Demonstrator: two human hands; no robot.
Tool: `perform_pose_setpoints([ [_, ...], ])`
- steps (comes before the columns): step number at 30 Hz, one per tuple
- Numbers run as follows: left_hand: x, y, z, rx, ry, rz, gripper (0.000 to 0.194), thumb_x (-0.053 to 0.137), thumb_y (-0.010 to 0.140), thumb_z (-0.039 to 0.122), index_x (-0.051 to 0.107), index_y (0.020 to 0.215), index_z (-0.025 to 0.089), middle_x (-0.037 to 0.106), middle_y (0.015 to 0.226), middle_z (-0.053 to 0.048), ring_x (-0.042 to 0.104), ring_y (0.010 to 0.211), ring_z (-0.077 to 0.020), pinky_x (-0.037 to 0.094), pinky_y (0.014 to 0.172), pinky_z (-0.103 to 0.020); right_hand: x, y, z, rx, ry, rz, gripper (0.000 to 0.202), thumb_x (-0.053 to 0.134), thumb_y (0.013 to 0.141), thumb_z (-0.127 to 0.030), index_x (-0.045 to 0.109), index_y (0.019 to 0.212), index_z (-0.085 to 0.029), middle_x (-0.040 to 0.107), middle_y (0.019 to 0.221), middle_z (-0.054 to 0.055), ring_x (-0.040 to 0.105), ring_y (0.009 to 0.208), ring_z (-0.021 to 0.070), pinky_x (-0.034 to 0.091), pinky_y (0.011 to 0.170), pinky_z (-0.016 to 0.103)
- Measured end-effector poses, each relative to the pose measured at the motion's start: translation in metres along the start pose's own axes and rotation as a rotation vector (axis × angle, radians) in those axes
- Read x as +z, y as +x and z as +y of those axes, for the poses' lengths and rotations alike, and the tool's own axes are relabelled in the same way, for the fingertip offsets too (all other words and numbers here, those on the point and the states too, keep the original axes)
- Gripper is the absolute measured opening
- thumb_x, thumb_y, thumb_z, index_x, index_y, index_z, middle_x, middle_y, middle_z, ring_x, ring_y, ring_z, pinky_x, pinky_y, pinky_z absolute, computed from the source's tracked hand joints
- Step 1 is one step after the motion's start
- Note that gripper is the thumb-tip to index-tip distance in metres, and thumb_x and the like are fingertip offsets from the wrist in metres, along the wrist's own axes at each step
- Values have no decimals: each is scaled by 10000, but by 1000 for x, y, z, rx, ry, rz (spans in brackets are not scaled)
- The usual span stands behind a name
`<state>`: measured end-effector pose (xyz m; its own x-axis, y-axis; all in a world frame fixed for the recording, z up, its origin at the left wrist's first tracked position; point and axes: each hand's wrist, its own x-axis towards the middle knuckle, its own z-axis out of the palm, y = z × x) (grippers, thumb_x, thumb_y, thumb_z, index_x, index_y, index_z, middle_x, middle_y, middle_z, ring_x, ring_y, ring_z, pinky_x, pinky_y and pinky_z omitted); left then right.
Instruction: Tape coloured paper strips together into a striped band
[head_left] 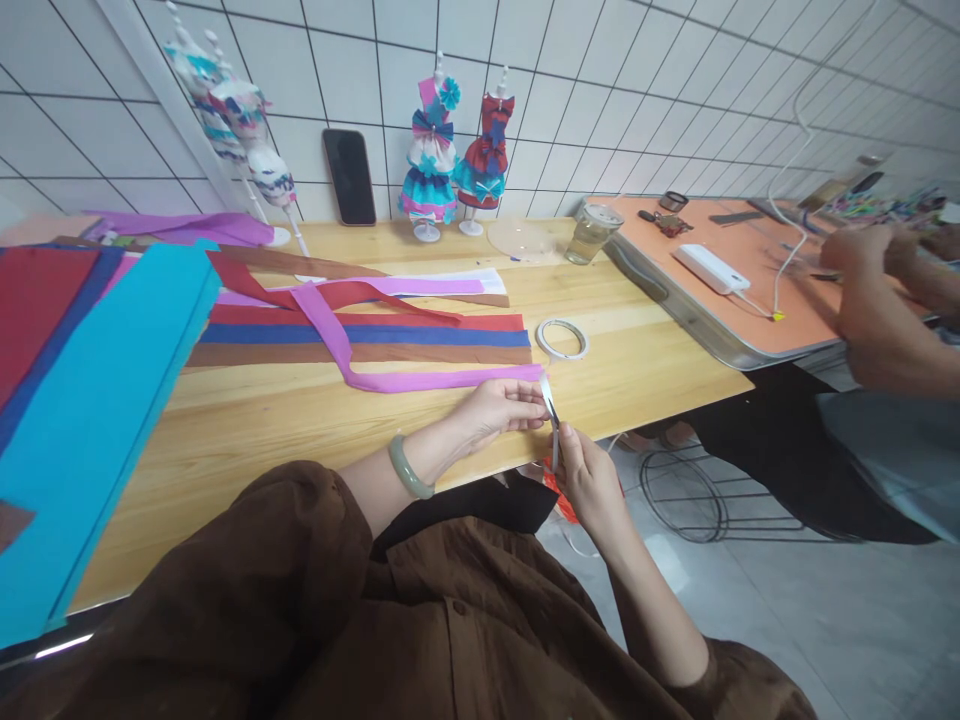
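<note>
My left hand (504, 412), with a green bangle (409, 468) on the wrist, pinches at a short white strip of tape (546, 387) by the table's front edge. Scissors (555, 440) are gripped in my right hand (592, 485), their blades pointing up beside the left fingertips. Just beyond the fingers ends a long purple crepe-paper strip (442, 379), which bends back over the other strips. A roll of white tape (562, 340) lies flat on the wood a little farther off. My left fingertips partly hide where tape and blades meet.
Red, blue and brown strips (367, 338) lie across the wooden table (300, 425). Folded turquoise paper (112, 420) covers its left side. Small dress forms (429, 170), a phone (350, 178) and a glass jar (594, 235) stand behind. At right, another person's arms (892, 310) reach over an orange table (750, 260).
</note>
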<state>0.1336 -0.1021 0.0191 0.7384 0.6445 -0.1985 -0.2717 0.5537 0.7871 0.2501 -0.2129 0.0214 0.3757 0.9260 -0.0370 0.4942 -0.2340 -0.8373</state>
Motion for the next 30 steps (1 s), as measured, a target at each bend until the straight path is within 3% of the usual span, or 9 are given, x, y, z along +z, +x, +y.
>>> perform_pose_setpoints([
  [14,-1,0,-1,-3,-10,20,202,666,679,16,611,865,72,631,803,-67,615,691,-95,474,729,-274,-2,2,-4,-3,-67,-4,465,274,880,-567,463,651,-209,447,517,-11,424,484,140,331,489,255],
  [30,-3,1,-3,9,19,23,209,711,670,100,614,854,77,642,776,-65,624,694,-109,469,749,-306,-2,2,-4,-47,-121,7,456,279,910,-502,370,572,-209,423,513,-31,415,512,121,315,539,241],
])
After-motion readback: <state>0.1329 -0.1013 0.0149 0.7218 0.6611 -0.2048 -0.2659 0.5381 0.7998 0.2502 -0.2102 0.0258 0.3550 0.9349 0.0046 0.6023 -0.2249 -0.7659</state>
